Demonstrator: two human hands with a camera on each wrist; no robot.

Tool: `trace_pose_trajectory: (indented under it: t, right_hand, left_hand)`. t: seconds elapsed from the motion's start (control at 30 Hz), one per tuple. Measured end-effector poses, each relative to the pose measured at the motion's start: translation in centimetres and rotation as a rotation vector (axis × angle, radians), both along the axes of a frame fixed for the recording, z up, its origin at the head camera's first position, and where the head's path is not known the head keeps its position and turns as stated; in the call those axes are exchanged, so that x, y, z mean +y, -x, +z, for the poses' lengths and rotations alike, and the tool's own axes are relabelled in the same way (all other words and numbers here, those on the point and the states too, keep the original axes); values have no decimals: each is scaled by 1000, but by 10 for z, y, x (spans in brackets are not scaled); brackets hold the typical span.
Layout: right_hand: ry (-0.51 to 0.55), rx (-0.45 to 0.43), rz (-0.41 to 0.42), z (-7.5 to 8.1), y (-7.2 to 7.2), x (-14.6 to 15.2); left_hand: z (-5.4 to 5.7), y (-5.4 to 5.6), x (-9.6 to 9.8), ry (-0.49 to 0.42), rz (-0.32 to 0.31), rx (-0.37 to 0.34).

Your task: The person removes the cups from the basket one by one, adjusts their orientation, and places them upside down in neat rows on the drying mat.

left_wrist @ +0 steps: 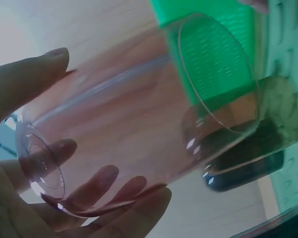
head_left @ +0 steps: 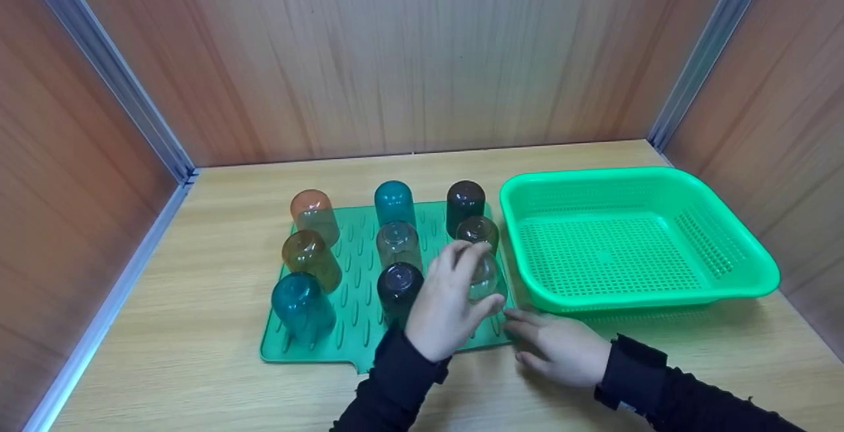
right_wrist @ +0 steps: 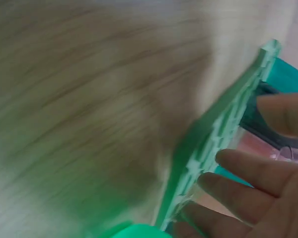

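Observation:
My left hand point(head_left: 448, 303) is curled round a clear, pink-tinted glass point(head_left: 486, 275) at the right front of a green draining mat point(head_left: 355, 339). In the left wrist view, the thumb lies on one side of the glass point(left_wrist: 119, 124) and the fingers on the other. Several upturned glasses stand in three columns: among them an orange one point(head_left: 314, 211), an amber one point(head_left: 310, 257), a blue one point(head_left: 302, 307) and a dark one point(head_left: 399, 287). My right hand point(head_left: 560, 349) rests by the mat's front right corner, fingers extended and holding nothing.
Right of the mat sits a green perforated basket point(head_left: 547, 300) with nothing inside. Wood-grain panels point(head_left: 422, 56) enclose the table point(head_left: 165, 326) at the back and both sides. Behind the gripped glass stand a brown glass point(head_left: 480, 229) and a dark glass point(head_left: 465, 201).

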State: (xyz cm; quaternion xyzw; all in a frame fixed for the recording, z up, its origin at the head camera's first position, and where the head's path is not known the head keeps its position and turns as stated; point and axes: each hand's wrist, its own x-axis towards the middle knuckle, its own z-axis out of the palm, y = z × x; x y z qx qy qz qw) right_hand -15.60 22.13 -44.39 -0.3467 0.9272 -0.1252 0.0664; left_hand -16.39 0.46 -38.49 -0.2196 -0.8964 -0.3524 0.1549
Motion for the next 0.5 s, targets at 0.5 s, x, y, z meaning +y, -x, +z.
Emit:
trace_pose_trajectory:
  t: [0.5]
  right_hand:
    - [-24,17,-3,-5,-3,5]
  left_hand:
    - [-44,16,21,125,-16,-5]
